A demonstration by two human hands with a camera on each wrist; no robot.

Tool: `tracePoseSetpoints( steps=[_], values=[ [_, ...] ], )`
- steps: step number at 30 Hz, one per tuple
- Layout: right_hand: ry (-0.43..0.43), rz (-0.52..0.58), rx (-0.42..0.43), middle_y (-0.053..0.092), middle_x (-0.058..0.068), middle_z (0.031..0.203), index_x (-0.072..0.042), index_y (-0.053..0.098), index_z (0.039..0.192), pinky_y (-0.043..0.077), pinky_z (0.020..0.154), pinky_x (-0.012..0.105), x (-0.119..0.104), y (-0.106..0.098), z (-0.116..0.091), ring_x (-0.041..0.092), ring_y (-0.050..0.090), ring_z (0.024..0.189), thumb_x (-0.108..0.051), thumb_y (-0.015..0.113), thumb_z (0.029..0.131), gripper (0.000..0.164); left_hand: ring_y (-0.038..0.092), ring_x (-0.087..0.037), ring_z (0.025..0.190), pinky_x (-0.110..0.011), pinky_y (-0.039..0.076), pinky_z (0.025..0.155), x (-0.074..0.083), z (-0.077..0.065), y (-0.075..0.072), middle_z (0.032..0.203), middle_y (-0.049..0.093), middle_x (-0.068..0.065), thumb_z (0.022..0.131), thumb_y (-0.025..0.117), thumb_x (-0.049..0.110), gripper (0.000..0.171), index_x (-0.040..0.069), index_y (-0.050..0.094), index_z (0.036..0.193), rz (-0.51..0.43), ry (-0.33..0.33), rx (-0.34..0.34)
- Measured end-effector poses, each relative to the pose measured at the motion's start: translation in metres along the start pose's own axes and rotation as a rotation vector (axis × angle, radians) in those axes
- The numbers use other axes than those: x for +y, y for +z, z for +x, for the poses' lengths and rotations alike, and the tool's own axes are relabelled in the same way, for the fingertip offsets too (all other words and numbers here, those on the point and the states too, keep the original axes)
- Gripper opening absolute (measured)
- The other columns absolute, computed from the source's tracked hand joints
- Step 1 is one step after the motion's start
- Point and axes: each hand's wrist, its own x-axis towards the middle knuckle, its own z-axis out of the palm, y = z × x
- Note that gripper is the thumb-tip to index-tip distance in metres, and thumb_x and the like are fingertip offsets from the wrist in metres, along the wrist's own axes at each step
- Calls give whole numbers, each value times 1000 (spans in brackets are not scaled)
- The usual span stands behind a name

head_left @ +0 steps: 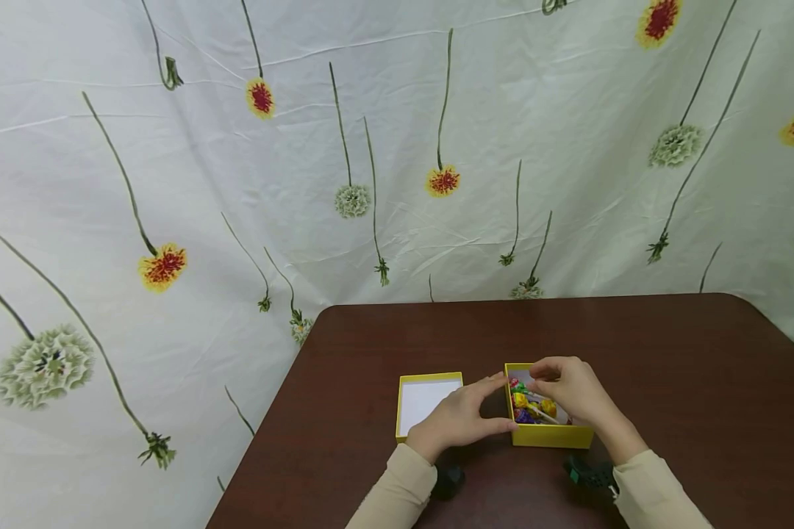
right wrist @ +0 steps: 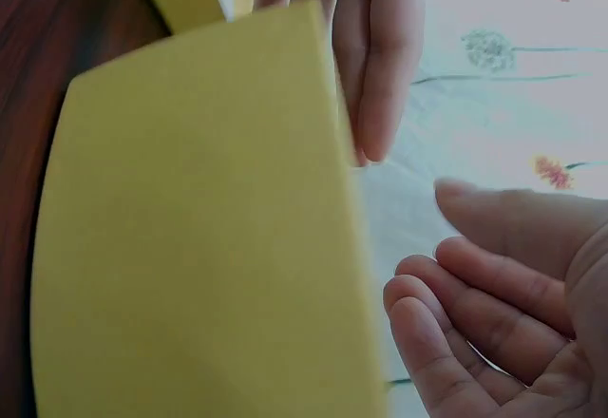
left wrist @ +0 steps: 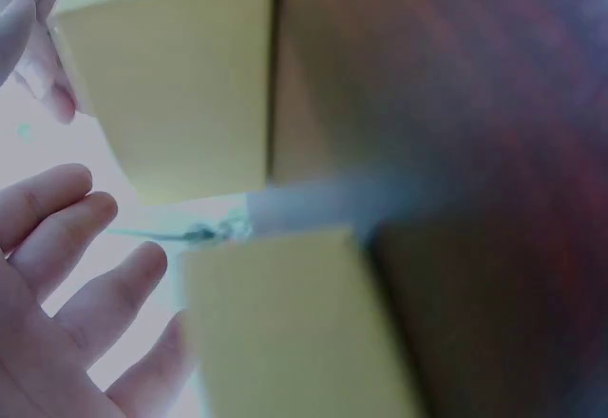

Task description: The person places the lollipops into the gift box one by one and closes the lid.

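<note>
A yellow box (head_left: 552, 436) on the table holds several lollipops (head_left: 532, 405) in bright wrappers, with a white stick showing among them. My left hand (head_left: 459, 415) is at the box's left side, fingertips by its far left rim and thumb near the front left corner. In the left wrist view its fingers (left wrist: 104, 294) are stretched out and relaxed. Above the right part of the box hovers my right hand (head_left: 572, 389), fingers bent loosely. The right wrist view shows a gap between its thumb (right wrist: 513, 223) and fingers, with nothing between them.
Left of the box lies a yellow lid (head_left: 430, 378) with its white inside up, partly behind my left hand. The brown table (head_left: 688, 382) reaches back to a white flowered cloth (head_left: 397, 147). Dark wrist devices (head_left: 589, 472) sit below the hands.
</note>
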Motion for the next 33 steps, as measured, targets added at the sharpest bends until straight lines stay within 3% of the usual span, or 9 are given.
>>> tracePoseSetpoints(
  steps=[6,11,16,20,24,27,33],
  values=[
    [-36,49,-22,72,17,111,2,69,118,60,85,45,-22,5,-6,29,70,98,-18,76,90,35,38,-20,148,-45,40,116,-6,-9,-20,164,33,3,93,67,52,77,22,36,157,-88,-16,73],
    [-35,87,-72,67,18,129,-2,63,130,58,91,45,-40,20,-5,36,67,115,-28,81,85,55,39,-23,147,-49,42,113,-25,-24,-35,164,33,2,88,73,50,82,23,36,157,-113,-68,124],
    [-58,127,-117,63,21,134,3,57,136,54,97,49,-55,42,-5,39,63,121,-22,86,79,68,43,-27,145,-51,43,112,-46,-44,-48,161,39,-4,79,84,44,92,17,39,155,-90,-142,135],
    [-77,97,-129,64,25,130,7,54,136,56,93,49,-62,66,-9,40,66,115,-19,88,76,74,44,-31,143,-53,43,112,-59,-61,-58,158,43,-10,74,89,38,99,9,39,154,-68,-178,153],
    [-94,43,-107,65,26,127,9,52,137,57,89,50,-62,85,-14,39,67,110,-18,91,72,80,38,-36,147,-55,39,113,-68,-75,-64,161,35,-17,71,91,36,108,5,33,156,-71,-229,121],
    [-90,38,-106,60,28,134,11,48,140,52,99,54,-59,95,-15,42,61,121,-18,92,71,86,33,-38,149,-57,37,115,-73,-84,-64,162,29,-23,70,92,35,116,0,25,157,-66,-259,79],
    [-51,87,-193,42,32,150,13,34,148,38,111,62,-51,110,-16,49,42,138,-20,91,73,100,47,-39,138,-56,43,109,-81,-96,-59,155,39,-27,71,92,35,120,-9,20,156,-51,-313,41]
  ],
)
